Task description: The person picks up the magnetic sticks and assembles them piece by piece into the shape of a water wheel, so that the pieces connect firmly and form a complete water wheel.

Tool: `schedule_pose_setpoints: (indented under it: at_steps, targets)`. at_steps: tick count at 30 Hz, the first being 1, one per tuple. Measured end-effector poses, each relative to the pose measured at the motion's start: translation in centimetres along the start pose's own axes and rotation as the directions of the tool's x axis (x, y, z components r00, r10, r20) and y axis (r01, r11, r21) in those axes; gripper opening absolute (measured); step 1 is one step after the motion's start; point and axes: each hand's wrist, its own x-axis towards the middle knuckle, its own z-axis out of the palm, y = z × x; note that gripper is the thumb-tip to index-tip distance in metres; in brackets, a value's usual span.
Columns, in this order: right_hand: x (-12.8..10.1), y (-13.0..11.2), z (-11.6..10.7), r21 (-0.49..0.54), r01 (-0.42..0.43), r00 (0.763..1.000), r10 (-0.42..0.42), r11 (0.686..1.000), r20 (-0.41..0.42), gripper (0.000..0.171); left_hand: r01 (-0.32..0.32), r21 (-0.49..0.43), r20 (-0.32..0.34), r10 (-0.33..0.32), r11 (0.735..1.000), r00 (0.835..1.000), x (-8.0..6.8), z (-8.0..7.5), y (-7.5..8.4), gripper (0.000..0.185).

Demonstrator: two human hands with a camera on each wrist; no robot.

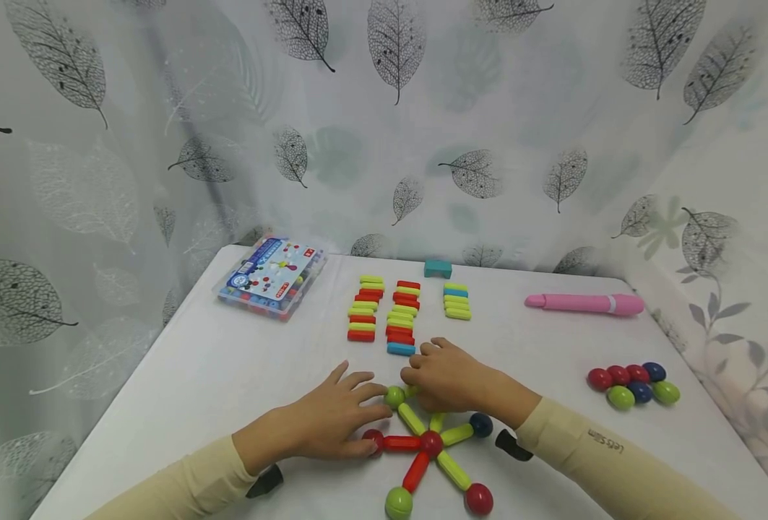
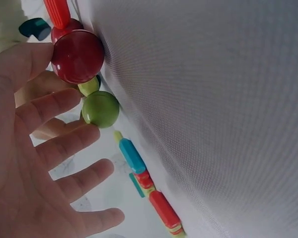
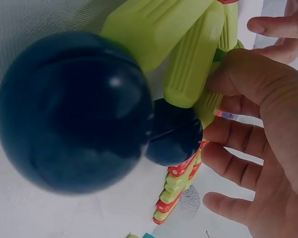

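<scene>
A star of rods and balls lies on the white table, centred on a red ball (image 1: 432, 442). My left hand (image 1: 331, 415) has its fingers spread. Its thumb touches the outer red ball (image 2: 78, 56), and its fingertips reach the green ball (image 2: 101, 109). Thumb and fingers of my right hand (image 1: 449, 375) pinch a yellow-green rod (image 3: 208, 106) beside that green ball. A dark blue ball (image 3: 174, 131) sits close to the right fingertips, hidden under the hand in the head view. Another dark blue ball (image 1: 481, 425) ends the right-hand spoke.
Behind the hands lie columns of red, yellow-green and blue rods (image 1: 399, 318). A teal block (image 1: 438, 269) stands at the back. At back left is a clear kit box (image 1: 273, 274); a pink pen-shaped tool (image 1: 585, 304) and several loose balls (image 1: 637, 383) lie right.
</scene>
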Motion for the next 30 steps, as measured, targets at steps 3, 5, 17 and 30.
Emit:
schedule_pose_setpoints:
  at_steps: [3,5,17,30]
  targets:
    - [-0.3,0.2,-0.2,0.008,0.001,1.0,-0.001,1.0,-0.005,0.033,-0.003,0.004,0.002,0.003,1.0,1.0,0.0,-0.1,0.1,0.051]
    - [-0.6,0.8,-0.6,0.043,-0.01,1.0,0.011,0.999,-0.017,0.033,-0.006,0.005,0.004,0.006,1.0,1.0,0.0,-0.1,0.1,0.051]
    - [-2.5,7.5,-1.4,0.265,-0.195,0.964,0.234,0.944,-0.126,0.026,0.012,-0.003,0.044,-0.012,1.0,0.999,0.4,-0.2,0.2,0.054]
    - [-0.9,2.9,0.8,0.318,-0.066,0.997,0.049,0.946,0.058,0.021,0.0,0.011,0.033,-0.001,1.0,0.999,0.4,-0.1,0.1,0.053]
